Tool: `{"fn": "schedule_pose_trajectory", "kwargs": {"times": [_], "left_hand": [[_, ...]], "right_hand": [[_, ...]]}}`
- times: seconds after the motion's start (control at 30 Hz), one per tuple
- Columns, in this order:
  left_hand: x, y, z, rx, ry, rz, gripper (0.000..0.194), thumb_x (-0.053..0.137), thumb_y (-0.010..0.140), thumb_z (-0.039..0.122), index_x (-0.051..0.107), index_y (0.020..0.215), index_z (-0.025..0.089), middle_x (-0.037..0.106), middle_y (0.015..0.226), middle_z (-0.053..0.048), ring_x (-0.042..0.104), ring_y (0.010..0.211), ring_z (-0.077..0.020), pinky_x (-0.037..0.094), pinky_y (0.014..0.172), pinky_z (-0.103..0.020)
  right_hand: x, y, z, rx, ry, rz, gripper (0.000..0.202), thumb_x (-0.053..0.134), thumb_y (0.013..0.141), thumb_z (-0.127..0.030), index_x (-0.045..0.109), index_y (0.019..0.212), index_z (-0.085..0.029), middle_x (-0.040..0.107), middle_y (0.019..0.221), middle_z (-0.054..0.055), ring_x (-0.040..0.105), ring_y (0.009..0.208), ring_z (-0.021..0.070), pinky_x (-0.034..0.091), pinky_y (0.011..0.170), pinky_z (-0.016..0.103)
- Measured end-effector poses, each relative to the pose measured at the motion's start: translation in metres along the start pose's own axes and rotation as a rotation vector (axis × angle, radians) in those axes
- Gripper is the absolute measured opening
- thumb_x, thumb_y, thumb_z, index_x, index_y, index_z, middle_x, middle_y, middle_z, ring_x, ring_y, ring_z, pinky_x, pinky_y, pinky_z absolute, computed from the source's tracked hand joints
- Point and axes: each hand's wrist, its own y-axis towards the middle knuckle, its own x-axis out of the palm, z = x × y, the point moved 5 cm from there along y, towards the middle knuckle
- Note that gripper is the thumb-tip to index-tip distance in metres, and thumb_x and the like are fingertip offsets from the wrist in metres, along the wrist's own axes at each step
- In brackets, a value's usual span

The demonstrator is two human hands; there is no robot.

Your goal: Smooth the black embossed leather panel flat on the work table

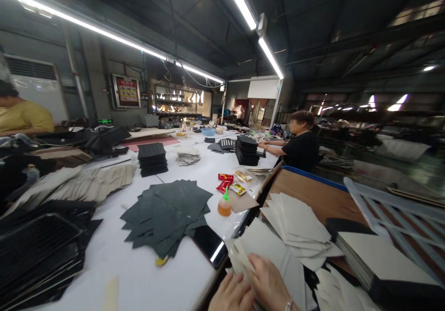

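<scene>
At the bottom edge the left hand [231, 295] lies flat, fingers together, on a stack of pale card sheets [264, 250] that sits between the white counter [139, 274] and a brown cardboard box [313, 195]. The right hand [269, 283], just beside it, curls over the top sheet and presses it down — whether it pinches the sheet I cannot tell. The sheets look thin, light and fairly stiff, likely to slide on one another — best lifted by a corner or edge. A black phone [210, 245] lies near on the counter.
</scene>
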Motion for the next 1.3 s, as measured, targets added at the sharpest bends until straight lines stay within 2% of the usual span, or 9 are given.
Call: {"fn": "schedule_pose_trajectory", "kwargs": {"times": [0.2, 0.4, 0.57, 0.77, 0.9, 1.03, 1.1, 1.17, 1.3], "left_hand": [[0.05, 0.022, 0.001, -0.159, 0.017, -0.135, 0.04, 0.067, 0.067, 0.049, 0.061, 0.087, 0.016, 0.065, 0.082, -0.005, 0.062, 0.073, -0.023, 0.052, 0.066, -0.033], [0.06, 0.006, 0.003, -0.245, -0.031, -0.327, 0.02, 0.048, 0.085, 0.03, 0.061, 0.094, 0.017, 0.062, 0.092, -0.009, 0.057, 0.084, -0.0247, 0.046, 0.07, -0.035], [0.047, 0.007, 0.001, -0.355, -0.151, -0.444, 0.03, 0.047, 0.082, 0.036, 0.061, 0.094, 0.012, 0.06, 0.095, -0.015, 0.051, 0.091, -0.0281, 0.04, 0.076, -0.039], [0.024, 0.018, 0.007, -0.459, -0.354, -0.477, 0.047, 0.062, 0.067, 0.04, 0.058, 0.104, 0.011, 0.055, 0.111, -0.019, 0.046, 0.105, -0.0347, 0.034, 0.087, -0.049], [-0.001, 0.02, 0.007, -0.486, -0.5, -0.366, 0.051, 0.06, 0.067, 0.035, 0.052, 0.114, 0.015, 0.05, 0.122, -0.016, 0.039, 0.116, -0.0324, 0.014, 0.103, -0.054], [-0.062, -0.018, -0.018, -0.746, -1.144, 0.05, 0.061, 0.045, 0.074, 0.027, 0.028, 0.131, 0.017, 0.034, 0.139, -0.011, 0.034, 0.124, -0.0236, 0.022, 0.105, -0.043], [-0.101, -0.055, -0.03, -0.88, -1.742, 0.381, 0.052, 0.046, 0.076, 0.029, 0.036, 0.125, 0.019, 0.046, 0.13, -0.009, 0.048, 0.113, -0.0219, 0.034, 0.098, -0.039], [-0.137, -0.095, -0.031, -0.915, -2.12, 0.554, 0.04, 0.048, 0.079, 0.039, 0.048, 0.114, 0.02, 0.061, 0.11, -0.008, 0.06, 0.094, -0.0205, 0.044, 0.084, -0.035], [-0.177, -0.177, -0.009, -1.152, -2.093, 0.655, 0.047, 0.057, 0.073, 0.056, 0.058, 0.103, 0.018, 0.068, 0.083, -0.006, 0.064, 0.074, -0.0228, 0.049, 0.065, -0.033]], "right_hand": [[-0.01, 0.003, 0.029, 0.101, 0.021, 0.114, 0.026, 0.023, 0.085, -0.024, 0.048, 0.077, -0.022, 0.062, 0.064, 0.005, 0.06, 0.064, 0.0202, 0.037, 0.056, 0.027], [-0.123, 0.021, 0.05, 0.177, -0.032, 0.329, 0.034, 0.022, 0.087, -0.043, 0.049, 0.083, -0.023, 0.063, 0.07, 0.01, 0.058, 0.069, 0.0259, 0.037, 0.061, 0.033], [-0.212, 0.027, 0.04, 0.104, -0.028, 0.432, 0.033, 0.034, 0.081, -0.052, 0.052, 0.075, -0.025, 0.059, 0.065, 0.006, 0.056, 0.065, 0.024, 0.035, 0.057, 0.03], [-0.261, 0.049, -0.005, -0.006, 0.073, 0.59, 0.028, 0.041, 0.075, -0.046, 0.052, 0.067, -0.022, 0.049, 0.053, 0.001, 0.044, 0.051, 0.018, 0.029, 0.051, 0.029], [-0.288, 0.049, -0.049, -0.091, 0.208, 0.56, 0.032, 0.044, 0.076, -0.05, 0.054, 0.076, -0.019, 0.053, 0.067, 0.001, 0.048, 0.061, 0.0157, 0.036, 0.055, 0.026], [-0.265, 0.022, -0.081, -0.071, 0.659, 0.332, 0.032, 0.053, 0.074, -0.052, 0.052, 0.08, -0.02, 0.05, 0.064, -0.003, 0.045, 0.054, 0.0119, 0.036, 0.047, 0.021], [-0.228, 0.005, -0.088, 0.049, 0.979, 0.155, 0.033, 0.062, 0.07, -0.051, 0.05, 0.08, -0.022, 0.047, 0.058, -0.006, 0.043, 0.049, 0.0102, 0.035, 0.043, 0.02], [-0.18, -0.01, -0.093, 0.193, 1.152, 0.007, 0.036, 0.067, 0.066, -0.05, 0.05, 0.083, -0.023, 0.049, 0.057, -0.007, 0.045, 0.048, 0.0108, 0.036, 0.043, 0.02], [-0.074, -0.034, -0.112, 0.317, 1.143, -0.201, 0.04, 0.062, 0.069, -0.056, 0.054, 0.088, -0.022, 0.06, 0.065, -0.002, 0.057, 0.063, 0.0186, 0.045, 0.052, 0.025]]}}
